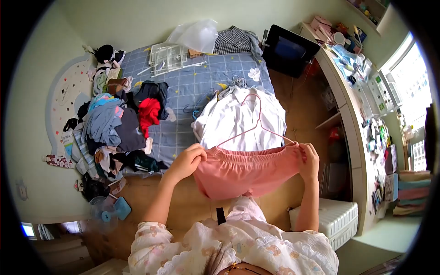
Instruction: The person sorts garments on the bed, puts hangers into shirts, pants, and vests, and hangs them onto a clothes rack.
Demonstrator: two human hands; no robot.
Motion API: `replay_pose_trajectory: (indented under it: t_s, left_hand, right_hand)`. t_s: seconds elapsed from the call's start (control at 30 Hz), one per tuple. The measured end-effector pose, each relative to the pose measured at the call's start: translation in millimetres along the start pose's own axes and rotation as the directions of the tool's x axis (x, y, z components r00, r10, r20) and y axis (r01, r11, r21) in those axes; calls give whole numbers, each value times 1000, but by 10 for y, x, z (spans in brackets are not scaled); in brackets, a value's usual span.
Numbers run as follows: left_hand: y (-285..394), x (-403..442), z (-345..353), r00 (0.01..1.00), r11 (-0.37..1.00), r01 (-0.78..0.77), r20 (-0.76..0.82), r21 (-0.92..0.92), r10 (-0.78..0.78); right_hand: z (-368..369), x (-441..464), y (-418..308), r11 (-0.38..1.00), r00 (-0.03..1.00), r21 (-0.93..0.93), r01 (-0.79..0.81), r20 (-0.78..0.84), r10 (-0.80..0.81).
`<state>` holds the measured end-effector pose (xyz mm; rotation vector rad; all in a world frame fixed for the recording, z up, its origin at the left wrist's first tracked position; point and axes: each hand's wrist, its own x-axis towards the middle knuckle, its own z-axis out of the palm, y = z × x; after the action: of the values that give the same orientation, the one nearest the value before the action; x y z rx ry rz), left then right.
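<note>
Pink shorts [247, 172] with a gathered elastic waist hang spread between my two hands. My left hand [189, 161] is closed on the left end of the waistband, and my right hand [309, 160] grips the right end. A pink hanger [255, 127] reaches into the waist opening at both sides, its hook pointing up and away from me. Behind it, white shirts [229, 119] lie on the bed [183, 85], with several hanger hooks showing at their far end.
A heap of mixed clothes [107, 123] covers the bed's left side. White racks [172, 59] and a checked cloth [233, 40] lie at its far end. On the right are a black-framed object [288, 50], a cluttered desk [337, 78] and a white suitcase [337, 217]. A fan [104, 213] stands lower left.
</note>
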<state>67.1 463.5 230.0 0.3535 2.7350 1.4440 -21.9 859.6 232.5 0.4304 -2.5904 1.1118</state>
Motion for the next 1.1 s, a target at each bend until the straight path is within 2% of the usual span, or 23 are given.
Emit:
replay_pose_trajectory:
  t_s: [0.1,0.17,0.2,0.27,0.3,0.33,0.37,0.47,0.53,0.6,0.67,0.73,0.8,0.83,0.9,0.97,1.03,1.1]
  left_hand:
    - [-149,802,49,989,989,116,-104,94,-106]
    - [-649,1406,150,971,946,135,-227,294,-68]
    - [-945,1698,231,959,910,156,-281,384,-46]
    - [-1406,2300,363,926,810,236,-376,536,-20]
    - [-1621,2445,522,900,669,401,-405,626,-160]
    - [-1794,2539,681,848,484,529,-446,697,-285]
    - [-1888,2614,815,789,520,608,-381,600,-483]
    - [-1897,2579,1240,801,546,578,-291,606,-523]
    - [-1945,2418,1436,790,552,580,-247,599,-561]
    - [-2015,2177,1525,782,545,583,-233,602,-579]
    - [-2026,1875,1548,729,526,637,-219,564,-649]
    - [-2004,1575,1556,683,492,684,-236,538,-691]
    - [-2070,1120,1589,611,461,744,-215,484,-761]
    - [-2077,824,1598,618,455,743,-241,490,-749]
    - [-2053,259,1577,542,377,784,-246,493,-804]
    - [-2355,-494,1723,430,328,875,-261,357,-864]
    - [-2222,-983,1632,295,206,927,-268,313,-917]
    - [-2432,-1600,1717,198,144,969,-279,202,-940]
  right_hand:
    - [379,844,594,996,998,60,62,7,-62]
    - [825,1460,1005,1000,1000,12,26,0,-26]
    - [1118,1792,1219,996,996,-45,83,-35,-85]
    - [1768,2273,1801,952,981,-242,187,-3,-193]
    - [2011,2378,1886,923,990,-359,135,81,-113]
    - [2313,2407,2081,914,985,-404,35,169,37]
    - [2486,2398,2072,887,944,-459,-49,268,191]
    - [2864,2070,2099,892,899,-450,-46,372,233]
    - [2917,1777,2047,917,893,-400,-5,410,183]
    - [2905,1534,2005,927,838,-366,-83,477,263]
    - [2882,1327,1969,935,816,-294,-199,478,324]
    - [2932,1012,2122,959,872,-258,-118,435,224]
    - [2875,679,2237,968,845,-208,-141,484,227]
    - [2836,512,2254,957,817,-211,-198,504,280]
    - [2705,154,2254,934,752,-241,-265,554,357]
    - [2610,-191,2357,911,688,-283,-301,598,413]
    - [2690,-575,2659,892,634,-303,-336,627,452]
    - [2731,-776,2769,869,579,-337,-362,650,493]
